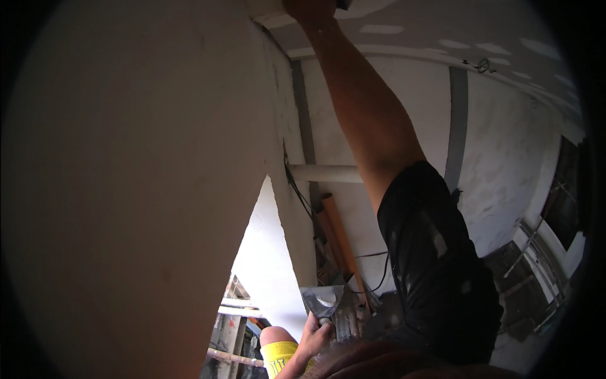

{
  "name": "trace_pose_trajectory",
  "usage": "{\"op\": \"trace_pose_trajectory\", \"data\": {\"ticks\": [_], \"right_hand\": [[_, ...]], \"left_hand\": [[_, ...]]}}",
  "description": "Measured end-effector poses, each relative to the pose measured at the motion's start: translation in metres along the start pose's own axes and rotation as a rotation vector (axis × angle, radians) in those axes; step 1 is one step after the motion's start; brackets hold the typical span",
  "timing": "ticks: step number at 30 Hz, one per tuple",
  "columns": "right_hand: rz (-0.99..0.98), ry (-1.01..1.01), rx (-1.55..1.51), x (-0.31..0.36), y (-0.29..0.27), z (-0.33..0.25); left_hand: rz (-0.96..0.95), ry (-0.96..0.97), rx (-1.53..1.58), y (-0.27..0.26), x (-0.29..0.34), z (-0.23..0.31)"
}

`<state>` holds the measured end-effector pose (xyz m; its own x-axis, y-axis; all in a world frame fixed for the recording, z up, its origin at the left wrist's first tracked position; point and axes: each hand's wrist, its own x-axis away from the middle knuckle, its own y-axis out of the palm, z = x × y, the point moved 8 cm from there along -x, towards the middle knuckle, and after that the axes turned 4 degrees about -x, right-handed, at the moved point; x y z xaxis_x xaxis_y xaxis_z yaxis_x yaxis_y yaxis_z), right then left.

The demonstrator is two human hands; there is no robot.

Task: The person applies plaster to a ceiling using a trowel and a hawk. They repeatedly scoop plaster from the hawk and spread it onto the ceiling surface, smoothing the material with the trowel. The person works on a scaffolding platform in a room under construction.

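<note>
Patched ceiling (pixel 410 39) by right hand (pixel 310 9), fingers unclear, pale wall (pixel 126 189) left of left hand (pixel 315 336), clamped on scraper (pixel 323 300), lettered shorts (pixel 278 355) below

Right hand (pixel 310 9) partly beyond the upper edge, its grip unclear.

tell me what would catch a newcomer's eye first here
First, the right arm in its black sleeve, raised with the right hand at the top edge. Next, the bright wedge low and left of centre, beside the big pale wall. At lower centre, the left hand holds a wide-bladed grey tool.
</note>
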<state>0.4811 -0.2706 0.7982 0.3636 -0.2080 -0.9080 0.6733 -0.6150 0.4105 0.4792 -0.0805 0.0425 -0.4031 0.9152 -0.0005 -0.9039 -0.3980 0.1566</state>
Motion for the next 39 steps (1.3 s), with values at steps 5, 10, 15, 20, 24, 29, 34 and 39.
{"op": "trace_pose_trajectory", "data": {"ticks": [5,10,15,20,24,29,34,39], "right_hand": [[-0.004,-0.037,0.004,0.000,0.016,-0.005],[0.013,-0.101,-0.088,0.007,0.010,-0.026],[-0.029,-0.217,-0.248,0.012,0.002,-0.046],[-0.394,-0.015,-0.698,0.027,-0.092,-0.051],[-0.198,-0.071,-0.693,0.085,-0.170,0.003],[-0.587,0.649,-0.956,0.203,-0.231,0.109],[-0.622,1.227,-1.463,0.340,-0.256,0.172],[-0.725,1.365,-1.550,0.392,-0.306,0.169]], "left_hand": [[0.012,-0.018,0.052,-0.006,0.001,-0.010],[0.016,-0.009,0.046,-0.009,0.002,-0.010],[-0.027,-0.038,-0.001,0.012,0.004,0.009],[-0.051,-0.041,0.036,0.015,0.008,0.010],[-0.111,-0.126,0.050,0.035,0.012,0.053],[-0.188,-0.092,0.278,0.041,0.010,0.073],[-0.230,-0.136,0.730,0.043,0.003,0.091],[-0.628,-0.075,0.974,0.080,0.007,0.144]]}}
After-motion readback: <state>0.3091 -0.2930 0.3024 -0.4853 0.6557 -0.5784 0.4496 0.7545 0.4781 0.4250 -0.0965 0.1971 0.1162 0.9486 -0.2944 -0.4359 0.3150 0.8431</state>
